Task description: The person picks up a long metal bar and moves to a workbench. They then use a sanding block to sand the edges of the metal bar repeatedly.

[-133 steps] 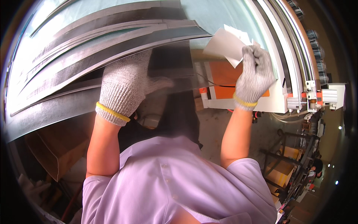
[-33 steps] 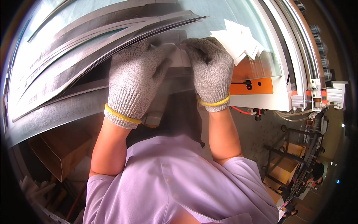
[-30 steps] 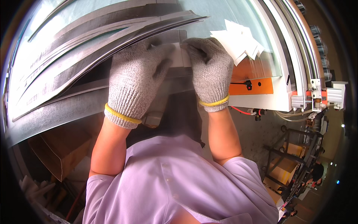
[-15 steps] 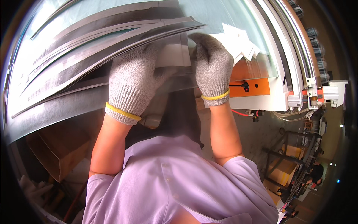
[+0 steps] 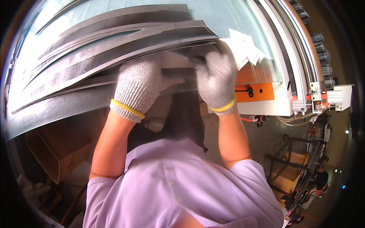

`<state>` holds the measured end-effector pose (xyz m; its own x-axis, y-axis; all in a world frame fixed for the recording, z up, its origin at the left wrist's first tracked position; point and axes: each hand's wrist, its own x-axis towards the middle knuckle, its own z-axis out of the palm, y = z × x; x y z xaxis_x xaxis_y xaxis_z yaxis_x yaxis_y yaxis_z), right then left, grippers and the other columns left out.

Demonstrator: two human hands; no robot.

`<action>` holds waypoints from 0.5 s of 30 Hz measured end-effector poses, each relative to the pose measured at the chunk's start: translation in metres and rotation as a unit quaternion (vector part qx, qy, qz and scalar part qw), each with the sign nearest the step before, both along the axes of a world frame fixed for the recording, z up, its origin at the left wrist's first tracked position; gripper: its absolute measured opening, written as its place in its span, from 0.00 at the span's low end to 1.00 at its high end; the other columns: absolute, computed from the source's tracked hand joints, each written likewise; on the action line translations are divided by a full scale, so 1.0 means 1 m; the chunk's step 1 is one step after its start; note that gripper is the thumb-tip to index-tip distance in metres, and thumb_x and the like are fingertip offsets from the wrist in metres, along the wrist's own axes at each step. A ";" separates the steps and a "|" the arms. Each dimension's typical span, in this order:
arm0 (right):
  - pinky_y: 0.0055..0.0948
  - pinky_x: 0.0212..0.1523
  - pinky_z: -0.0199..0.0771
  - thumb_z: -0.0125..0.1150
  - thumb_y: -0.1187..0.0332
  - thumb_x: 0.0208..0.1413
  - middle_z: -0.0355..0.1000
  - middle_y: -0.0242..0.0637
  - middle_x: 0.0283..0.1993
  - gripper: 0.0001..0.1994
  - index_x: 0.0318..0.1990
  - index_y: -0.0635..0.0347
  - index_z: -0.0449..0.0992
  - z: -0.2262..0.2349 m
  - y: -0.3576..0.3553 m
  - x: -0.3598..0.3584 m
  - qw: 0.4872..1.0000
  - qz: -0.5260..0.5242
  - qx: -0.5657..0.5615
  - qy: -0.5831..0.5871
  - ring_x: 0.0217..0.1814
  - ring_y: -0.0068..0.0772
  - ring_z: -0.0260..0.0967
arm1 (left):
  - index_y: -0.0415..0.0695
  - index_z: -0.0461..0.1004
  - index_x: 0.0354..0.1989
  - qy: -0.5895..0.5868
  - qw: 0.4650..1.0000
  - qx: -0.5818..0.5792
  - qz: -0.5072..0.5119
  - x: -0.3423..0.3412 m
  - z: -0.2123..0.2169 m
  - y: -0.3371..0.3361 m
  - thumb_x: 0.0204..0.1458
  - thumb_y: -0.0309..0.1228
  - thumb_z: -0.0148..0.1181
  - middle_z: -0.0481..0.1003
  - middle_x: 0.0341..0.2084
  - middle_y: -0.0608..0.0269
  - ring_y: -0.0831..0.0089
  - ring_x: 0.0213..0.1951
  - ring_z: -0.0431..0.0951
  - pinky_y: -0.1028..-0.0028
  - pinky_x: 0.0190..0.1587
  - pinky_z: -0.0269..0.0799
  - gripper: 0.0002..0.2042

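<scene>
Long, thin dark-grey strips (image 5: 95, 64) lie fanned across the left and middle of a glass-like tabletop (image 5: 232, 17). My left hand (image 5: 138, 85), in a grey knit glove with a yellow cuff edge, reaches beneath the front strips. Its thumb sticks out to the right, while the other fingers are hidden under the strips. At the right end of these strips is my right hand (image 5: 218, 78), gloved the same way and smeared by motion. Whether it grips a strip does not show. Between the hands, a pale patch is partly covered by the strips.
White paper pieces (image 5: 246, 49) lie right of my right hand. An orange panel (image 5: 262, 92) with a black fitting is at the table's near right, beside a metal rail (image 5: 304, 57). Cardboard boxes (image 5: 57, 152) stand below left; a dark rack (image 5: 292, 159) is at right.
My right hand has moved slightly nearer and turned, now blurred. The front strips' right ends have shifted right and a little nearer, covering more of the pale patch. My left hand has shifted slightly right.
</scene>
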<state>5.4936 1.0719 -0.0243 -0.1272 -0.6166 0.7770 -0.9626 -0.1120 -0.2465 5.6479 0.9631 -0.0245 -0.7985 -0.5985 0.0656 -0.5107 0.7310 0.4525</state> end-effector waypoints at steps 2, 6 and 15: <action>0.40 0.41 0.75 0.65 0.76 0.54 0.72 0.41 0.32 0.02 0.31 0.64 0.77 0.005 0.013 0.000 0.980 -0.028 -0.090 -0.173 0.36 0.40 0.72 | 0.39 0.72 0.59 0.070 0.996 -0.057 -0.010 0.002 -0.007 -0.002 0.43 0.55 0.73 0.77 0.50 0.44 0.47 0.50 0.79 0.55 0.52 0.75 0.40; 0.32 0.43 0.77 0.62 0.72 0.61 0.75 0.41 0.38 0.06 0.38 0.66 0.80 0.010 0.039 -0.055 0.942 -0.239 -0.097 -0.214 0.40 0.31 0.75 | 0.38 0.72 0.60 0.110 0.992 -0.055 -0.011 0.003 -0.007 -0.001 0.45 0.55 0.72 0.77 0.50 0.43 0.46 0.52 0.77 0.56 0.55 0.74 0.39; 0.39 0.44 0.75 0.65 0.73 0.53 0.77 0.45 0.38 0.05 0.36 0.63 0.82 -0.005 0.031 -0.023 0.986 -0.110 0.007 -0.125 0.42 0.46 0.76 | 0.37 0.76 0.54 0.153 0.987 -0.048 -0.007 0.002 0.001 0.000 0.56 0.48 0.65 0.79 0.45 0.42 0.46 0.47 0.79 0.58 0.52 0.74 0.27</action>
<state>5.4708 1.1026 -0.0288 -0.4459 -0.5632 0.6957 -0.8722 0.0988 -0.4790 5.6503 0.9634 -0.0236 -0.7407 -0.5665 0.3611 -0.3505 0.7844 0.5117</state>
